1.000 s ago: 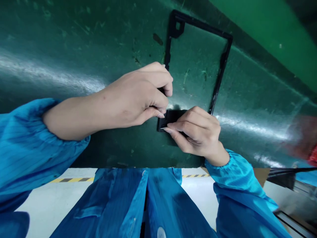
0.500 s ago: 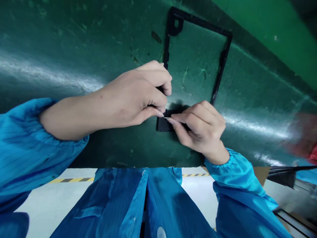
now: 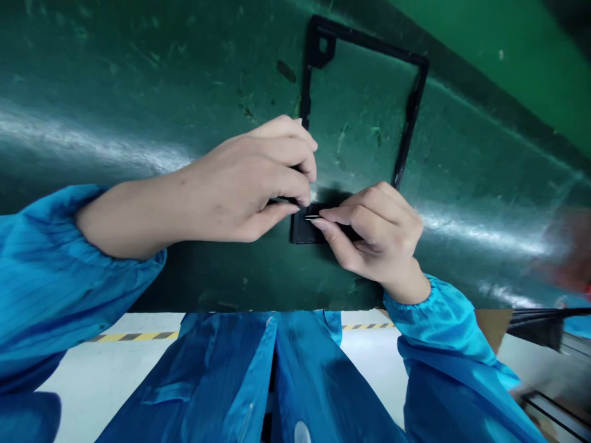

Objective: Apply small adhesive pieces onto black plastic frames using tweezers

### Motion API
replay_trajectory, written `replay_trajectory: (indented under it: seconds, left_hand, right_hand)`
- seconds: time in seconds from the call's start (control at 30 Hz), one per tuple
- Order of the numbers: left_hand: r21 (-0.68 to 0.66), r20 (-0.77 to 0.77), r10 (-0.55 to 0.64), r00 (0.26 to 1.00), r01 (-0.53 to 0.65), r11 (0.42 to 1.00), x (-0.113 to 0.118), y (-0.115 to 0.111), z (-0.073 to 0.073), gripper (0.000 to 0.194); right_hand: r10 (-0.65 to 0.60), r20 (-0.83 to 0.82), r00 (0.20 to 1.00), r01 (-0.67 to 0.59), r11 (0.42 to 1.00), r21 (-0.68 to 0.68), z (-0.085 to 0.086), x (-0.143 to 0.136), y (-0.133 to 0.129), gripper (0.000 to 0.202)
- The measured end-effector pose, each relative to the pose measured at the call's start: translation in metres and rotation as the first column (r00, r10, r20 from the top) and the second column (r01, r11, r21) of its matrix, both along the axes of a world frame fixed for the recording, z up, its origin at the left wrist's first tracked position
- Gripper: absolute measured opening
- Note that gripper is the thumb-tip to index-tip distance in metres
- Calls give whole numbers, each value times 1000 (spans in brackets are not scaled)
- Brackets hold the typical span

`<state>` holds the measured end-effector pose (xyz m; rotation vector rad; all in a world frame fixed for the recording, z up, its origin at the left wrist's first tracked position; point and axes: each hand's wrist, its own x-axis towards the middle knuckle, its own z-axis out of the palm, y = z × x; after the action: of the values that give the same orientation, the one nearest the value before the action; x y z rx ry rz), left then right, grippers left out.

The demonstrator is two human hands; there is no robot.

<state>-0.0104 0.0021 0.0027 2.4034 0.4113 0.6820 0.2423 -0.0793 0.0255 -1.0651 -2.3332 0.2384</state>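
Observation:
A black rectangular frame [image 3: 369,42] lies on the green tabletop, with a solid dark panel at its near end. Over that near end, my right hand [image 3: 376,237] pinches a small thin pale strip [image 3: 312,216] between thumb and forefinger. The strip's free end points left. My left hand [image 3: 258,178] is over the frame's left side, thumb and forefinger drawn close together just left of the strip and apart from it. Whatever may be between those fingertips is too small and dark to make out. Both hands hide parts of the frame.
The green table [image 3: 221,277] ends in a straight edge close to my body. A blurred red object [image 3: 572,246] is at the far right. Below the edge are my blue work clothes and a pale floor with a yellow-and-black stripe [image 3: 133,336].
My left thumb and forefinger have come away from the strip's left end, leaving a small gap. My right hand still pinches the strip. The view has shifted slightly.

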Motion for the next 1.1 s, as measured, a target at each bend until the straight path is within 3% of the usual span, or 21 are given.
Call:
replay_trajectory:
  seconds: [0.2,0.33,0.43,0.63,0.8,0.9,1.03,1.1]
  left_hand:
    - [4,-26,-78,997,78,997,-5,0,1,19]
    - [-22,58,22,998,-21,1000,-4,-2,12,15]
    - [-72,36,96,995,-93,993,-1,-7,20,10]
    - [-166,-39,112,993,-117,979,7,-16,28,22]
    - [-153,-56,168,984,-174,973,4,-14,34,15]
    - [-115,-85,210,974,-219,969,-3,-8,37,18]
    - [-100,-83,87,993,-95,990,-10,2,32,8]
    - [-46,-79,-28,996,25,999,-12,5,23,27]
  right_hand:
    - [54,44,998,-53,998,-37,-1,2,-2,9]
    - [16,62,998,-15,1000,-7,0,6,-2,10]
    - [-5,58,998,0,997,72,-1,5,-1,12]
    - [2,-24,1000,4,966,258,-3,3,6,15]
    - [-84,22,996,79,982,173,2,9,9,16]
    - [-33,36,999,29,995,101,2,10,7,21]
    - [37,128,991,-41,999,27,-2,5,0,22]
    - [54,187,981,-58,998,19,-2,3,-2,22]
